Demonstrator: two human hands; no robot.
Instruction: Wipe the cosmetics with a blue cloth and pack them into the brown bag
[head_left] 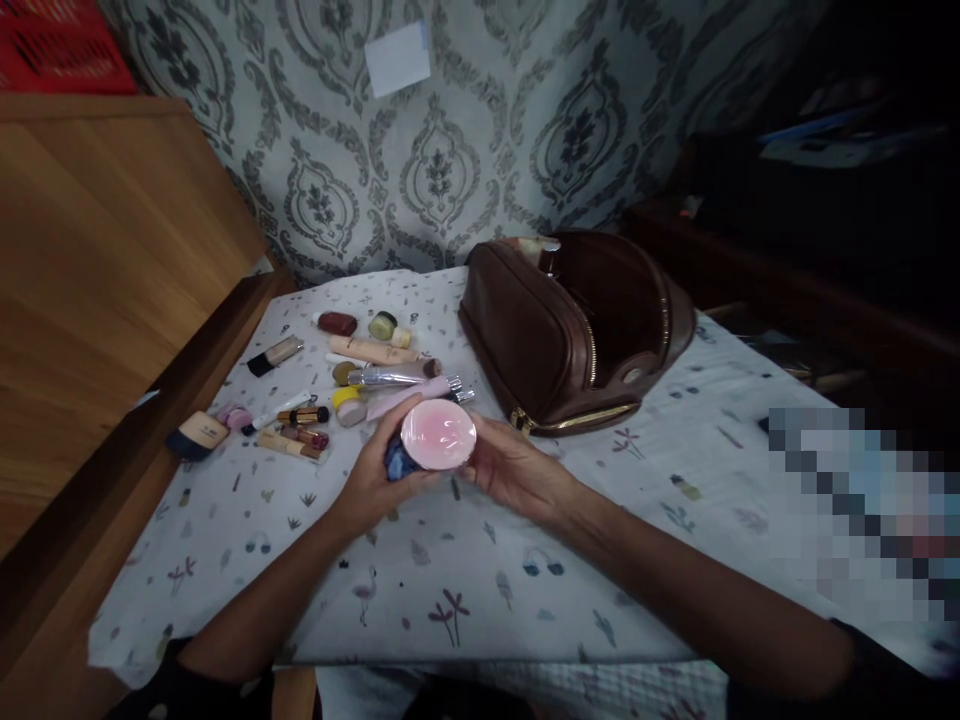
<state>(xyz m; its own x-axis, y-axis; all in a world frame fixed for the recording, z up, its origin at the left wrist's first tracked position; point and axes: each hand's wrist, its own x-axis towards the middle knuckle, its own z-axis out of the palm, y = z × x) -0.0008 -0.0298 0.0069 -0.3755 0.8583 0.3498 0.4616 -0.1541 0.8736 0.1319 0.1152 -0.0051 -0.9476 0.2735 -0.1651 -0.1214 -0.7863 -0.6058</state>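
Observation:
A round pink compact (439, 435) is held between both hands above the patterned white cloth (480, 590). My left hand (375, 475) wraps its left side, fingers curled round it and round a dark blue thing underneath. My right hand (514, 470) grips its right edge with thumb and fingers. Just behind the compact lies a cluster of cosmetics (360, 385): tubes, lipsticks, small jars and a brush. An open brown leather pouch (574, 335) stands behind and to the right of my hands.
A wooden cabinet (97, 300) borders the cloth on the left. Patterned wallpaper (450, 150) rises behind. Dark furniture (810, 250) fills the right. A make-up brush (274, 355) and a flat bottle (196, 435) lie near the left edge.

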